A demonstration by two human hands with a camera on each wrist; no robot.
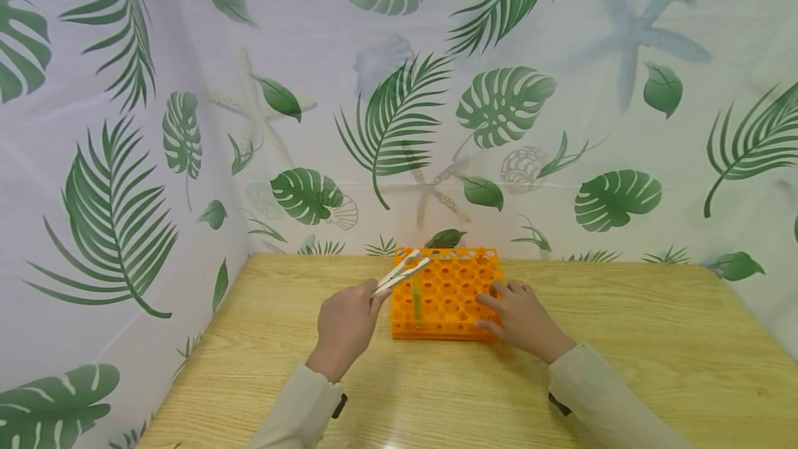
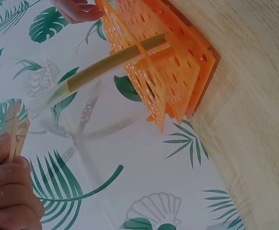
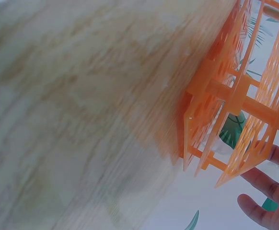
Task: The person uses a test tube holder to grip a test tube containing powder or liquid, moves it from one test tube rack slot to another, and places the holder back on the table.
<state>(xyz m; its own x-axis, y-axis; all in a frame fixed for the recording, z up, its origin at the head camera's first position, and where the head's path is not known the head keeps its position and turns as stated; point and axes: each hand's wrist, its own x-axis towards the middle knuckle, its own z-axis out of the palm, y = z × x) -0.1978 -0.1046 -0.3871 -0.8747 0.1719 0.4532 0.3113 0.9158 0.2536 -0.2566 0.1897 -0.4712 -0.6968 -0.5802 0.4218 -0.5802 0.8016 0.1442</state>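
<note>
On the wooden table [image 1: 623, 352], an orange test-tube rack [image 1: 458, 296] is steadied while a tube is handled with a wooden clamp.

The wooden test-tube clamp [image 1: 402, 273] is gripped by the curled fingers of the left hand [image 1: 345, 324], its tip at the mouth of a glass tube [image 2: 106, 64] holding yellow-green liquid, seated in a hole on the rack's left side. The rack's right edge is touched by the right hand [image 1: 520, 317], fingers spread and nearly straight.
</note>
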